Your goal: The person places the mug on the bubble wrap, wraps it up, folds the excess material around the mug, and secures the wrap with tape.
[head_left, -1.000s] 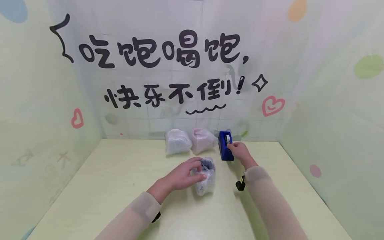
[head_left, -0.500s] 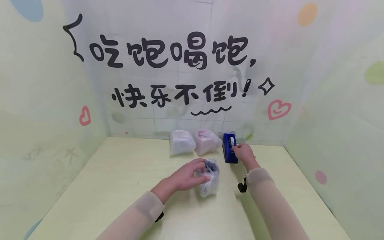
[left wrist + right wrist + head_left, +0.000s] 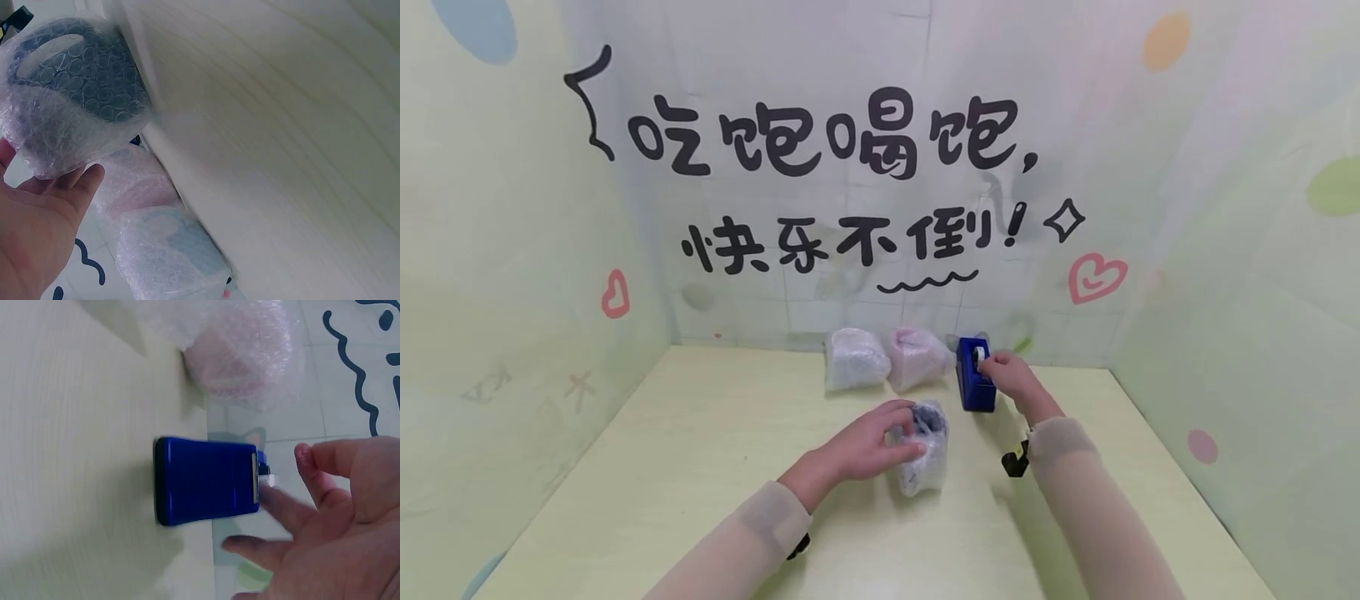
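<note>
My left hand [image 3: 868, 437] holds a bubble-wrapped bundle [image 3: 925, 467] on the table, thumb on its near side and fingers over its top. Grey-blue material shows through the wrap of the bundle [image 3: 81, 81] in the left wrist view; the exact thing inside is unclear. At the back right stands a blue tape dispenser [image 3: 976, 392]. There my right hand [image 3: 1015, 379] has thumb and index fingertips together, pinching the clear tape, which is hard to make out. Another finger lies near the cutting edge of the dispenser [image 3: 200, 481].
Two more wrapped bundles, one whitish [image 3: 856, 362] and one pinkish [image 3: 917, 362], stand side by side against the back wall, left of the dispenser. Printed walls enclose the pale wooden table [image 3: 700, 467] at the back and both sides.
The head view has shifted, moving the scene slightly to the right. My right wrist has swung a little outward, fingers still at the dispenser. The left hand keeps its hold on the bundle.
</note>
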Demonstrator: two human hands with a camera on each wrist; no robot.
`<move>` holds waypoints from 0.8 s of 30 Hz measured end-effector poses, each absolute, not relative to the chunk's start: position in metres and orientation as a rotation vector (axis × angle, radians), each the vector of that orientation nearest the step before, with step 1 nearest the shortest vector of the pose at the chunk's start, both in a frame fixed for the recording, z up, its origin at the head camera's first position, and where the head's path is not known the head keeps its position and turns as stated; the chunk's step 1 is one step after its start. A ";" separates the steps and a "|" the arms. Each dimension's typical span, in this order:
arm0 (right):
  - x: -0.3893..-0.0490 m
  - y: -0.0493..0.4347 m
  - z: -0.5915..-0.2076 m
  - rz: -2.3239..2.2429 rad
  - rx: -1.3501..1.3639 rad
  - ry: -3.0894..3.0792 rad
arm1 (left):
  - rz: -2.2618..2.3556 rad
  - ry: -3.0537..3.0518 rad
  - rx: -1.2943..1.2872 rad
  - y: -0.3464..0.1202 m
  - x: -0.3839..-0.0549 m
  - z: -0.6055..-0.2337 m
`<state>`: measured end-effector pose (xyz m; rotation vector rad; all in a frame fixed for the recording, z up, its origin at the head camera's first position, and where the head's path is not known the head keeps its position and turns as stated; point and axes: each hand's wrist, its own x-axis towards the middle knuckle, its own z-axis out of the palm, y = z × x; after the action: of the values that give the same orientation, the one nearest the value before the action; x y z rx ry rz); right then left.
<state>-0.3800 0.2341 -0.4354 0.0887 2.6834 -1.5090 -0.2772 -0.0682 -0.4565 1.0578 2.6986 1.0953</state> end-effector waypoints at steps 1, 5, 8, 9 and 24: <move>-0.379 0.233 -0.436 -1.490 0.110 2.704 | 1.097 2.700 1.057 -0.069 -0.276 -0.458; -0.368 0.227 -0.436 -1.421 0.275 2.777 | 1.091 2.705 1.079 -0.069 -0.276 -0.461; -0.362 0.221 -0.435 -1.446 0.402 2.679 | 1.092 2.716 1.077 -0.070 -0.276 -0.462; -0.361 0.218 -0.436 -1.477 0.414 2.622 | 1.095 2.719 1.064 -0.071 -0.275 -0.461; -0.335 0.226 -0.467 -2.104 0.398 2.184 | 1.109 2.730 1.060 -0.068 -0.276 -0.461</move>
<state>-0.3352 0.2257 -0.4675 0.3976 2.1845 -2.1040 -0.2763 -0.0678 -0.4609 1.0598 2.7300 1.1092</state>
